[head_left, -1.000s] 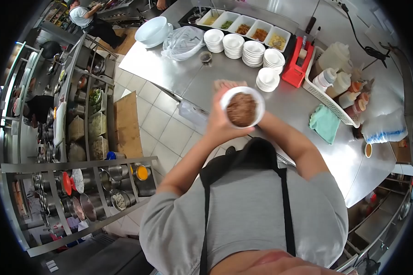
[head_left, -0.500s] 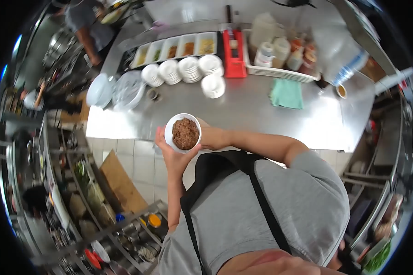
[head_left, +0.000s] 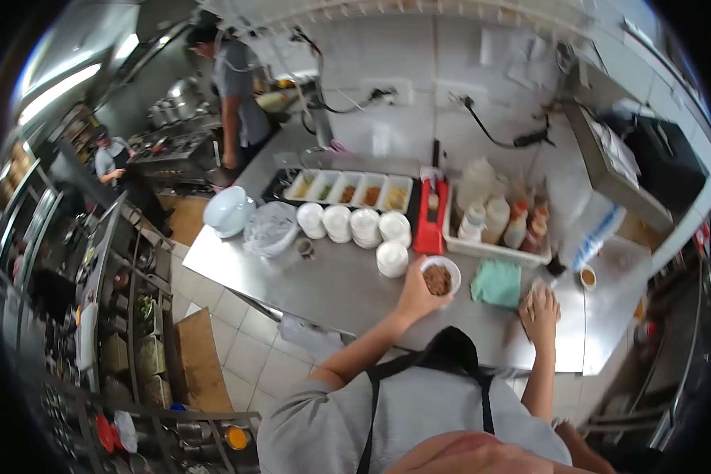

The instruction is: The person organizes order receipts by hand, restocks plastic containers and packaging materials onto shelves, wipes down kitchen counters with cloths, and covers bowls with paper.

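Observation:
My left hand [head_left: 420, 295] grips a white bowl [head_left: 453, 272] from its left side, just above the steel counter [head_left: 355, 296]. Brown minced food [head_left: 437, 280] fills part of the bowl. Farther right, my right hand [head_left: 539, 317] rests on a light brown cloth [head_left: 541, 293] on the counter, its fingers over it. A folded green cloth [head_left: 496, 283] lies between the two hands. Just behind the bowl stands a short stack of small white dishes [head_left: 392, 259].
Behind are more dish stacks [head_left: 364, 227], a tray of toppings [head_left: 348, 189], a red dispenser [head_left: 430, 217] and a basket of bottles [head_left: 498, 250]. White bowls [head_left: 227, 212] stand at the left, a small sauce cup [head_left: 588, 277] at the right. Two co-workers [head_left: 241, 95] are farther back.
The view has turned and lifted. My left hand has carried the bowl right, over the counter near the dishes. My right hand has moved away from it, onto the brown cloth.

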